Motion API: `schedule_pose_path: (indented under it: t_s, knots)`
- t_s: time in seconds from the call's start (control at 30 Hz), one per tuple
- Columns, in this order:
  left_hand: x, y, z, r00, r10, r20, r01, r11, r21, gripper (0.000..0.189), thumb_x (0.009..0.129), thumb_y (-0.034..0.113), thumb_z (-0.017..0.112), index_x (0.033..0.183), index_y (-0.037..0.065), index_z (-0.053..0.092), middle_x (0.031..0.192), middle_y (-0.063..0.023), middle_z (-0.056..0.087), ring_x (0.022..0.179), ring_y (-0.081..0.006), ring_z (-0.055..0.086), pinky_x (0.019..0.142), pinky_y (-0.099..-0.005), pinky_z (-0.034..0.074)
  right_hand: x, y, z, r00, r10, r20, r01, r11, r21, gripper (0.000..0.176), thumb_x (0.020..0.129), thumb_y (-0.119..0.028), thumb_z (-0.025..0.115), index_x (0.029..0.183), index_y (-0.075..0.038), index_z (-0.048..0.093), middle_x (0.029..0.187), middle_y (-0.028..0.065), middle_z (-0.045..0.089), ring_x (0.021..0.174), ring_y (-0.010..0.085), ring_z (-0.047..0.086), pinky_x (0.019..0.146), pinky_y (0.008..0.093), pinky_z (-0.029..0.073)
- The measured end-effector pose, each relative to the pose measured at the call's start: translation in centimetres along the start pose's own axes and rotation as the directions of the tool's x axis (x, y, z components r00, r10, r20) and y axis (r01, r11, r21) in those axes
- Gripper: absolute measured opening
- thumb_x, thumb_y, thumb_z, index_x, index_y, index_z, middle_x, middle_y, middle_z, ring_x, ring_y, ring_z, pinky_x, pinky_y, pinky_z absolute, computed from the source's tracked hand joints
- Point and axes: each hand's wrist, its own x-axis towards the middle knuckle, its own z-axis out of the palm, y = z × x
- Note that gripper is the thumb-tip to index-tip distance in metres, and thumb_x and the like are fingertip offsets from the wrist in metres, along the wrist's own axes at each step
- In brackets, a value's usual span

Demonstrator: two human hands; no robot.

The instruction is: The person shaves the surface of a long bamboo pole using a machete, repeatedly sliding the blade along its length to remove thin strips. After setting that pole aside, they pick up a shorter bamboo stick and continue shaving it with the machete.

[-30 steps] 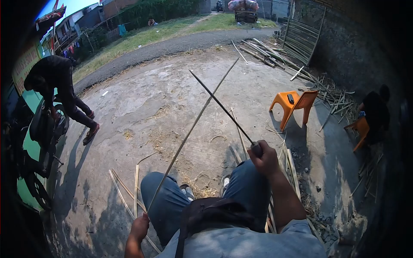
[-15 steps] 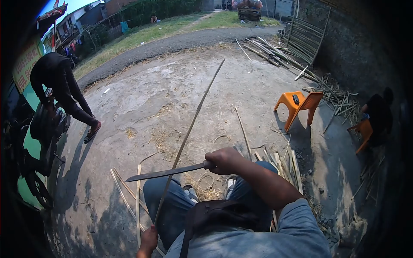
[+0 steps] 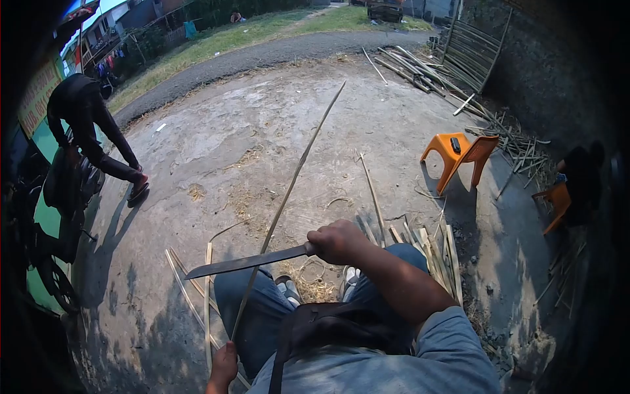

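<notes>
My right hand [image 3: 338, 241] is closed round the handle of a machete [image 3: 243, 262], its long blade reaching left above my knees. Under the blade runs a long thin bamboo strip [image 3: 289, 187], crossing it at an angle over my left thigh. The strip's lower end is gripped in my left hand [image 3: 225, 363], down beside my left hip, while its far end points away over the ground. Pale split bamboo strips [image 3: 208, 295] lie left of my leg, and a bundle of cut bamboo pieces [image 3: 436, 256] lies by my right knee.
An orange plastic chair [image 3: 449, 157] with a dark object on its seat stands ahead right. Bamboo poles [image 3: 420, 75] and scraps lie behind it near a wall. One person [image 3: 88, 125] bends beside a motorbike [image 3: 65, 190] at left; another person [image 3: 581, 184] sits at far right.
My right hand and the machete have shifted slightly left and toward me along the bamboo strip. The left hand keeps its hold near the hip. The view has tilted slightly.
</notes>
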Motion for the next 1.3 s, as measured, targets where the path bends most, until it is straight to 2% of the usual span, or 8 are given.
schedule_pose_path:
  t_s: [0.3,0.43,0.53,0.63,0.8,0.97,1.1,1.3]
  knots:
    - [-0.5,1.8,-0.5,0.997,-0.056,0.045,0.058,0.997,-0.05,0.072,0.106,0.068,0.032,0.069,0.008,0.048,0.063,0.0013,0.044,0.061,-0.0114,0.041,0.057,-0.033,0.033,-0.6,-1.0,1.4,0.997,-0.031,0.07,0.034,0.998,-0.048,0.015,0.092,-0.03,0.065,0.09,-0.015,0.067,0.079,0.0092,0.073,0.073,0.0332,0.073,0.062,0.0486,0.056]
    - [-0.8,1.7,-0.6,0.99,-0.113,0.08,0.12,0.989,-0.087,0.071,0.106,0.067,0.033,0.071,0.007,0.049,0.066,0.0015,0.045,0.063,-0.0106,0.041,0.057,-0.0326,0.033,-0.2,-0.3,2.1,0.999,-0.02,-0.028,0.017,0.996,-0.087,0.011,0.09,-0.025,0.066,0.09,-0.014,0.067,0.077,0.0099,0.071,0.073,0.0318,0.073,0.062,0.0479,0.056]
    - [-0.6,1.0,-0.2,0.995,-0.078,0.062,0.084,0.992,-0.094,0.072,0.106,0.067,0.033,0.072,0.006,0.05,0.066,0.0013,0.046,0.064,-0.0116,0.042,0.058,-0.0331,0.035,0.3,1.8,2.5,0.988,0.124,-0.097,-0.132,0.988,-0.079,0.01,0.089,-0.024,0.067,0.091,-0.014,0.067,0.075,0.0108,0.07,0.071,0.0336,0.072,0.065,0.0481,0.056]
    - [-0.5,1.1,-0.1,0.996,-0.081,0.035,0.083,0.995,-0.053,0.075,0.106,0.068,0.032,0.074,0.004,0.053,0.066,-0.0001,0.048,0.064,-0.013,0.044,0.059,-0.0338,0.036,0.1,1.8,2.1,0.988,0.083,-0.129,-0.09,0.994,-0.053,0.011,0.089,-0.025,0.067,0.091,-0.014,0.067,0.074,0.0103,0.07,0.07,0.0334,0.072,0.064,0.0481,0.056]
    - [-1.1,2.4,-0.3,0.999,-0.03,0.01,0.03,0.999,0.029,0.077,0.106,0.067,0.033,0.079,-0.001,0.057,0.067,-0.0064,0.052,0.066,-0.0177,0.05,0.061,-0.0375,0.039,-0.1,0.3,1.9,1.0,-0.011,-0.018,0.009,0.993,-0.116,0.012,0.092,-0.026,0.064,0.09,-0.015,0.067,0.076,0.0082,0.072,0.07,0.0305,0.073,0.064,0.0472,0.056]
    - [-0.7,2.2,0.0,0.999,0.007,-0.037,-0.004,0.997,0.083,0.077,0.106,0.066,0.033,0.082,-0.003,0.058,0.068,-0.014,0.055,0.068,-0.0246,0.055,0.064,-0.0418,0.043,2.9,4.8,-0.2,0.983,0.182,0.003,-0.181,0.98,-0.077,0.013,0.091,-0.027,0.064,0.093,-0.015,0.07,0.082,0.0126,0.073,0.08,0.0332,0.073,0.069,0.048,0.056]
    - [-0.9,1.7,0.0,0.999,0.002,-0.047,0.003,0.995,0.1,0.077,0.106,0.065,0.033,0.082,-0.003,0.057,0.068,-0.0155,0.055,0.068,-0.0258,0.056,0.065,-0.0422,0.044,3.4,4.7,-1.0,0.981,0.188,0.041,-0.183,0.978,-0.096,0.014,0.091,-0.027,0.065,0.096,-0.016,0.072,0.083,0.012,0.073,0.08,0.0331,0.073,0.071,0.0482,0.056]
    - [-0.6,2.3,0.4,0.996,0.059,-0.067,-0.05,0.991,0.124,0.076,0.107,0.065,0.034,0.081,-0.002,0.057,0.067,-0.0155,0.054,0.067,-0.0246,0.056,0.065,-0.0414,0.044,2.4,2.0,0.4,0.983,0.06,0.173,-0.06,0.998,-0.006,0.016,0.093,-0.028,0.063,0.1,-0.016,0.071,0.082,0.0135,0.071,0.081,0.0351,0.072,0.071,0.049,0.056]
